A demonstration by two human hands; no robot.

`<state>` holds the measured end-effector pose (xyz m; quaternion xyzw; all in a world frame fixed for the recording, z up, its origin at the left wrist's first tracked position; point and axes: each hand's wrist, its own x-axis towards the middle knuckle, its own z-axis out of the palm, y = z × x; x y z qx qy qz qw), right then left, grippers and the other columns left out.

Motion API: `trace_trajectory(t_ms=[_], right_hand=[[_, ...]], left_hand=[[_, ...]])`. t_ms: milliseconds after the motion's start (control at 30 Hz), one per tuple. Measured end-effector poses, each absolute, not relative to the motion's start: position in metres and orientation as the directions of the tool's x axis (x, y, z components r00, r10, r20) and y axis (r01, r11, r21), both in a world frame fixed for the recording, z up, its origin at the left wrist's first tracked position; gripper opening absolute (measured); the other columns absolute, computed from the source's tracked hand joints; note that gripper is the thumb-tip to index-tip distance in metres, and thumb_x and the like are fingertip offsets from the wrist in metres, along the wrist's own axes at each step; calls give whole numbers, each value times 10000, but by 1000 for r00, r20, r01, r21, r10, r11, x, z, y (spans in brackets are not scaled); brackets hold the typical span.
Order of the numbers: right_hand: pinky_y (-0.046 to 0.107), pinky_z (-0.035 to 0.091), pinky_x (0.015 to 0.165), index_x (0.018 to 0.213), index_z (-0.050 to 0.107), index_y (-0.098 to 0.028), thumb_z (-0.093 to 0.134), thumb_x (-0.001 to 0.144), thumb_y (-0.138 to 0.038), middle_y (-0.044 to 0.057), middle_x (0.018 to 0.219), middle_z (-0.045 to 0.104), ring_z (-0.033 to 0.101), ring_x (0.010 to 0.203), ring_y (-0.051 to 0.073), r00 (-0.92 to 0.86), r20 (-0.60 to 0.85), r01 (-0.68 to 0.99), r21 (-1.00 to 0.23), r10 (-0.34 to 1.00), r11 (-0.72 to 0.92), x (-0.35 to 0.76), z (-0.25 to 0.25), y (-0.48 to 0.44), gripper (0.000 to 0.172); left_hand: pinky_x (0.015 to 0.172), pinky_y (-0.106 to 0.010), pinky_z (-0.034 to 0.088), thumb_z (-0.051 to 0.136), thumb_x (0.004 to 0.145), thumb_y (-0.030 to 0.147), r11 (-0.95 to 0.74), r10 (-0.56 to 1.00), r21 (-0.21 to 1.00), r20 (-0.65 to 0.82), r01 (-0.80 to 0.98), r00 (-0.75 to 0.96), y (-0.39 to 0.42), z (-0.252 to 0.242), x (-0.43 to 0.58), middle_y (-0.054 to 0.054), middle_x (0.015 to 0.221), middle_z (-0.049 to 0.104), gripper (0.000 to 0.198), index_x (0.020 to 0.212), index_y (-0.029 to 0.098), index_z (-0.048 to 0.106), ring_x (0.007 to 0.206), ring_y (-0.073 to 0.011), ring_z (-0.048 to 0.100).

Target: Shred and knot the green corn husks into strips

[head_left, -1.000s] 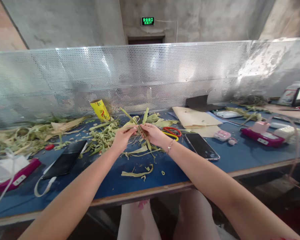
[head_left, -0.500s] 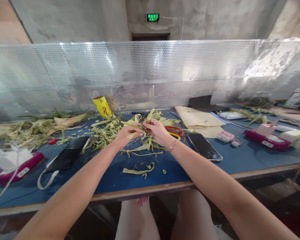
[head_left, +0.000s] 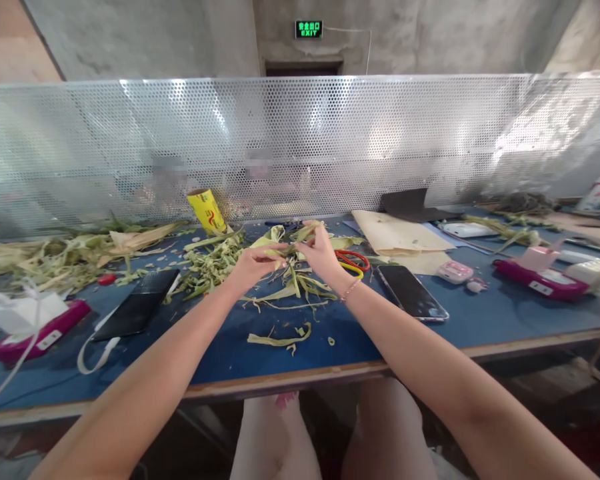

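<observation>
My left hand (head_left: 253, 265) and my right hand (head_left: 323, 257) are close together over the blue table. Their fingers pinch a pale green leafy plant stalk (head_left: 307, 232), partly hidden behind the fingers. Beside my left hand lies a heap of wilted green plant pieces (head_left: 210, 267). Long loose leaves (head_left: 285, 293) lie beneath the hands. Nearer the table edge rest a curled peel strip (head_left: 277, 340) and a small green ring (head_left: 331, 341).
Scissors-like red and yellow loops (head_left: 353, 260) and a phone (head_left: 413, 293) lie right. A black device (head_left: 135, 310) with a white cable lies left. A yellow tube (head_left: 207, 210) stands tilted before the perforated metal screen (head_left: 300, 133). Purple power strips (head_left: 540, 280) sit toward both sides.
My right hand has turned and lifted slightly, bending the leafy end of the stalk toward it. My left hand's fingers have shifted a little. The view has moved slightly.
</observation>
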<state>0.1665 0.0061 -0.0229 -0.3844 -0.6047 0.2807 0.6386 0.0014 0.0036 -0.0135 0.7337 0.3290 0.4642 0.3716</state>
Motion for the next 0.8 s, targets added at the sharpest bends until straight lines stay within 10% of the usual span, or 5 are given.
trace_trajectory(t_ms=[100,233,800], right_hand=[[296,458,693,1154,404,-227,520,697,-108,58,1043,402,419,669,82,-181,833,346,-444,523,827,174,-16,-7,486],[361,454,811,1204,406,-248,537,762,-205,83,1107,361,458,843,143,-447,828,376,-169,338,911,173,-11,-23,463],[380,465,771,916,579,-235,486,818,-232,74,1083,354,471,837,145,-390,870,428,-118,301,896,167,-13,-23,135]], left_hand=[[747,-332,478,733,535,277,-502,848,859,466,101,253,4,-13,3,-92,960,667,155,607,150,681,828,-198,602],[706,-313,472,717,534,262,-517,847,852,496,79,189,6,-14,4,-53,823,662,139,578,153,643,748,-166,591],[661,-262,470,613,604,206,-619,784,722,589,309,193,12,-19,2,-65,901,629,271,870,163,644,776,-156,582]])
